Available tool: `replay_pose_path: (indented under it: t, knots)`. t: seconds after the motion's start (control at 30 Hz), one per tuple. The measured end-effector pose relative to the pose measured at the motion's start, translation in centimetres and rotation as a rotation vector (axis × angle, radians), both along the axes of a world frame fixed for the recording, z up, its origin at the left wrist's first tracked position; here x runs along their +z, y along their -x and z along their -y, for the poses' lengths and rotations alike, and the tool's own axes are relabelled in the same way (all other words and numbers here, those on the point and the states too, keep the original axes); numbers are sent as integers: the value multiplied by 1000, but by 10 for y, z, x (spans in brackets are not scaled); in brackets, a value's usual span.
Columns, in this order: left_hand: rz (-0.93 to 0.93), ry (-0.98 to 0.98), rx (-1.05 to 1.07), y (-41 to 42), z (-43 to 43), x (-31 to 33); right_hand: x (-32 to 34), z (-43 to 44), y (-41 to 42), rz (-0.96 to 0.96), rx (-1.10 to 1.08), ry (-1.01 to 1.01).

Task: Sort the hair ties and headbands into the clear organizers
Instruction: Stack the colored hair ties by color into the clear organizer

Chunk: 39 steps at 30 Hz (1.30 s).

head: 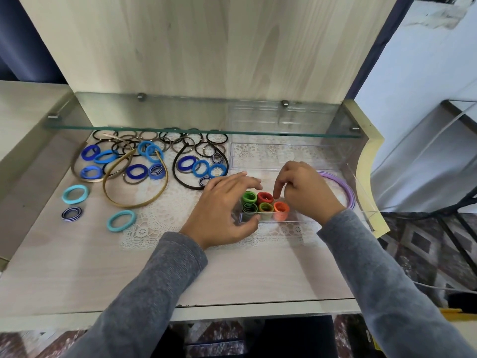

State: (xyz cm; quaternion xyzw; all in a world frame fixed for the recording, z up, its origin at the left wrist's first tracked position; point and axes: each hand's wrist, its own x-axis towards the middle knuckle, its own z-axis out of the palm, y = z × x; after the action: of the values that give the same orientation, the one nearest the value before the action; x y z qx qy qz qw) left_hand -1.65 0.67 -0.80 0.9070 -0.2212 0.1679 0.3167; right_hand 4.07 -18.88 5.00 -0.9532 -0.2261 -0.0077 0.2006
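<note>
A small clear organizer (259,218) sits on the lace mat, holding green (249,197), red (265,197), olive (265,208) and orange (280,210) hair ties standing on edge. My left hand (224,210) grips its left end, thumb at the front corner and fingers over the back. My right hand (305,189) hovers over its right end with fingers curled, the index fingertip pressing down between the red and orange ties. A larger clear organizer (361,195) to the right holds purple headbands (344,188).
Loose blue hair ties (136,171), teal ties (75,194), thin black and brown ties (154,136), a gold headband (136,187) and a black headband (180,174) lie at the left. Another clear organizer (284,156) stands behind, under a glass shelf (201,124).
</note>
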Motion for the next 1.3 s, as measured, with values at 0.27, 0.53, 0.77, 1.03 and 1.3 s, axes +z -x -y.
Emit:
replay_pose_path:
  t: [0.27,0.53,0.77,1.03,1.3]
  knots:
    - [34,-89,161,-2,2,-1,-3,-4,-2,9,28,-13]
    - [-6,-164,245,-3,3,-4,-6,0,-2,1,-6,20]
    - [9,-177,254,-5,3,-6,-14,-4,4,25,53,78]
    - [39,-179,255,-5,4,-7,-8,-7,7,50,58,226]
    - [61,-176,252,-5,3,-9,-5,-12,12,54,46,276]
